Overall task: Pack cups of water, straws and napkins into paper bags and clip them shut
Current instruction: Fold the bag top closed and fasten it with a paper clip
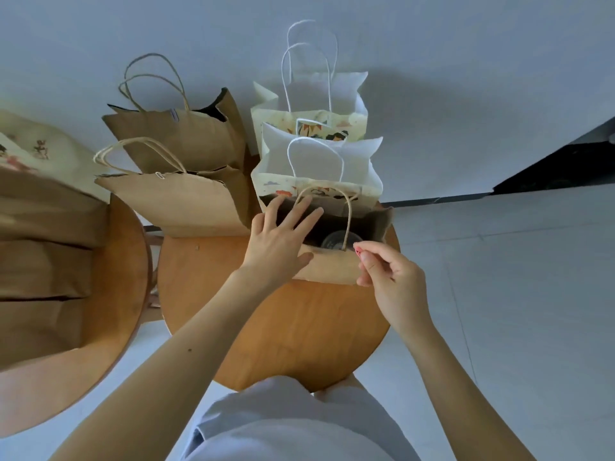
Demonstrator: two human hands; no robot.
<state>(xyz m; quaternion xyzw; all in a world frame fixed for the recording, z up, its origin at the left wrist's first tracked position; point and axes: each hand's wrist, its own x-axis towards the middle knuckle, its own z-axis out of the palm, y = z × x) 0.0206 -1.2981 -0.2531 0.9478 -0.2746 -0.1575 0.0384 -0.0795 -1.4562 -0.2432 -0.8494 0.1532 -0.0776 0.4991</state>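
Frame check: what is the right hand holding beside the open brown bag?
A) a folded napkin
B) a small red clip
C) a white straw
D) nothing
B: the right hand pinches a small red clip between thumb and fingertip, at the rim of the open brown bag.

- Your left hand [279, 247] and right hand [396, 277] are bare.
- Your left forearm [186, 357] and right forearm [466, 380] are bare too, right down to the near edge.
- There is a small dark mole [189, 350] about halfway along your left forearm.
- The thumbnail [367, 258] on your right hand looks short and plain, though it is slightly blurred.
- At near centre you wear a pale blue-grey garment [293, 424] of soft cloth, lying in smooth rounded folds.
- On its near left side the garment has a turned edge [199, 431] with a darker shadow under it.
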